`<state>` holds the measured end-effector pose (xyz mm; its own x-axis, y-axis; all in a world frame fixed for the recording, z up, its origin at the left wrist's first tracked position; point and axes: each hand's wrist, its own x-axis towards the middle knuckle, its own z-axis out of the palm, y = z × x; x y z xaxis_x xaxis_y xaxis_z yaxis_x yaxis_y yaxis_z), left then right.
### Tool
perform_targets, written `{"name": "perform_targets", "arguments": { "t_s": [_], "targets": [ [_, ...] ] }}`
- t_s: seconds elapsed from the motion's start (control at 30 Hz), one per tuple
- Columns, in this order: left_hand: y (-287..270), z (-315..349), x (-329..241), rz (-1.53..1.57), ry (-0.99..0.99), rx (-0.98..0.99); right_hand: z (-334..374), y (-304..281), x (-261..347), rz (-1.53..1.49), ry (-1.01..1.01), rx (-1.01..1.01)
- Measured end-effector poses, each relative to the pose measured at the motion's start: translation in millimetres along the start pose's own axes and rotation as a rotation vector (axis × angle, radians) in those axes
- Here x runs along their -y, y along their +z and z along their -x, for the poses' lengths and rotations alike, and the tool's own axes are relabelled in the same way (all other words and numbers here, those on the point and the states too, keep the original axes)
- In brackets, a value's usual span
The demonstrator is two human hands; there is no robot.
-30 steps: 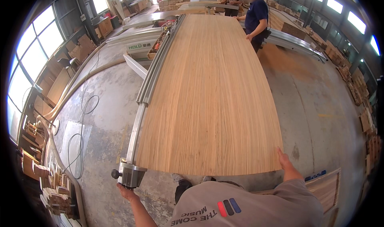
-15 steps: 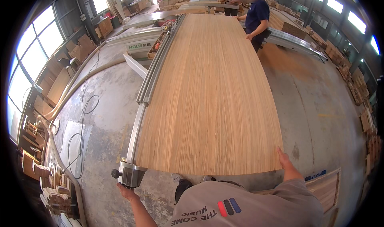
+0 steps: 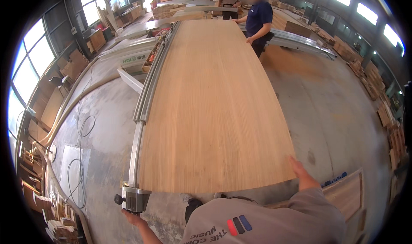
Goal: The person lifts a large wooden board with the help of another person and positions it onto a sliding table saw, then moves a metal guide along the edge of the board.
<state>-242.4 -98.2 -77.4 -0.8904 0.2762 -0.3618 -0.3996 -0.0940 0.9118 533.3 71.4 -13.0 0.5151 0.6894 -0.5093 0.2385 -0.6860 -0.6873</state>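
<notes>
A long, wide wooden panel [image 3: 210,115] with straight grain lies in front of me, its near edge close to my body. My right hand [image 3: 299,172] grips the panel's near right corner, fingers along the side edge. A metal rail [image 3: 138,154] runs along the panel's left side. At its near end sits a metal end block [image 3: 136,199] with a black knob [image 3: 119,199]. My left hand [image 3: 133,218] is closed at the block's lower side, its fingers partly hidden under it. A co-worker in a dark blue shirt [image 3: 259,18] holds the panel's far right edge with both hands.
A sliding-table saw [image 3: 137,57] stands at the far left with an orange tray [image 3: 151,58] of small items. A hose [image 3: 81,93] and a cable [image 3: 81,158] cross the floor. Wood offcuts [image 3: 60,220] lie at the lower left. Another person [image 3: 228,1] stands farther back.
My view has turned slightly to the right, so the scene sits farther left. Both hands keep their places on the panel corner and the end block.
</notes>
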Motion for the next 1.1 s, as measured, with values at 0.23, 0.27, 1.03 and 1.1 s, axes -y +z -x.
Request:
{"name": "perform_targets", "arguments": {
  "t_s": [0.23, 0.27, 1.03, 1.1],
  "targets": [
    [6, 6, -2, 0.000, -0.016, -0.003, -3, -3, -5, 0.016, 0.039, -0.072],
    [7, 8, -4, -0.004, -0.017, -0.007, -4, -3, -6, 0.019, 0.040, -0.072],
    [-1, -3, 3, 0.040, 0.003, 0.036, -5, -1, 0, 0.072, 0.089, -0.063],
    [3, -2, 3, 0.043, -0.008, 0.039, -13, -6, -11, 0.050, 0.063, -0.063]
  ]
}}
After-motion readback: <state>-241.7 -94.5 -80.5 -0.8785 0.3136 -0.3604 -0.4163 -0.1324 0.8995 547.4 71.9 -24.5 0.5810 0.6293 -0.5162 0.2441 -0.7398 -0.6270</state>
